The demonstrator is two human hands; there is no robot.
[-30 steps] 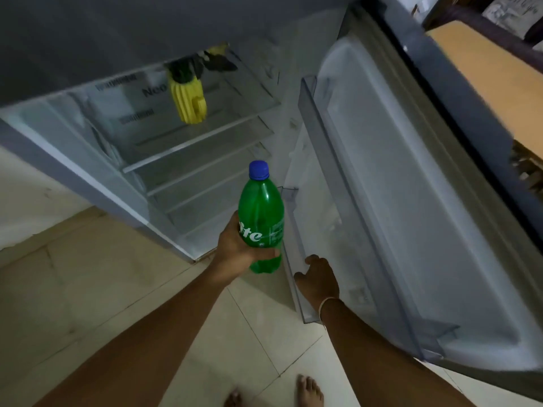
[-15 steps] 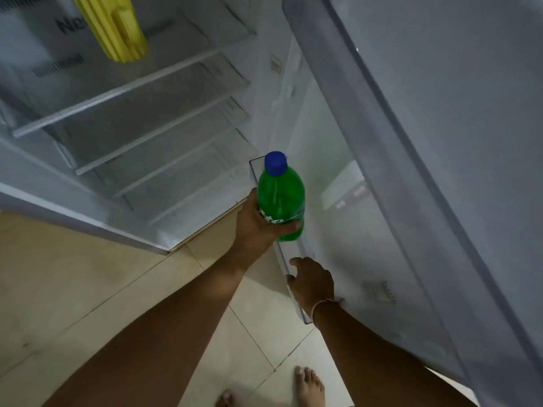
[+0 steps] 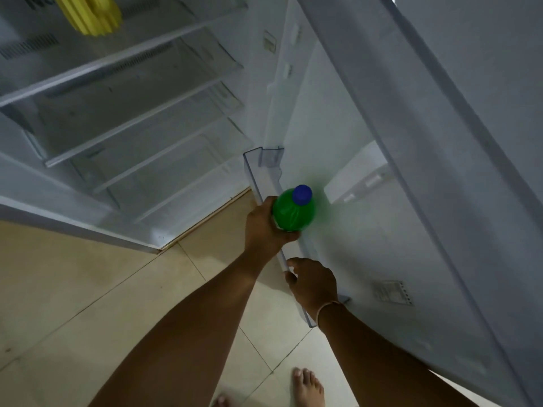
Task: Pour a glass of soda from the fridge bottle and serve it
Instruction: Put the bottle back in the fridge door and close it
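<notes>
A green soda bottle (image 3: 293, 214) with a blue cap stands upright inside the lowest clear door shelf (image 3: 258, 168) of the open fridge door (image 3: 382, 171). My left hand (image 3: 266, 227) grips the bottle's body from the left, fingers wrapped round it. My right hand (image 3: 313, 284) holds the front rail of that same door shelf, just below the bottle, thumb over the rail's edge. The bottle's lower part is hidden by my left hand and the shelf.
The fridge interior (image 3: 132, 113) has several bare glass shelves. A yellow object (image 3: 91, 14) sits on an upper shelf. Beige tiled floor (image 3: 88, 289) lies below, with my bare feet (image 3: 308, 389) near the frame's bottom edge.
The bottle has gone down and to the right, from in front of the fridge into the door's lowest shelf. My right hand stays on the shelf rail. The view has tilted downward.
</notes>
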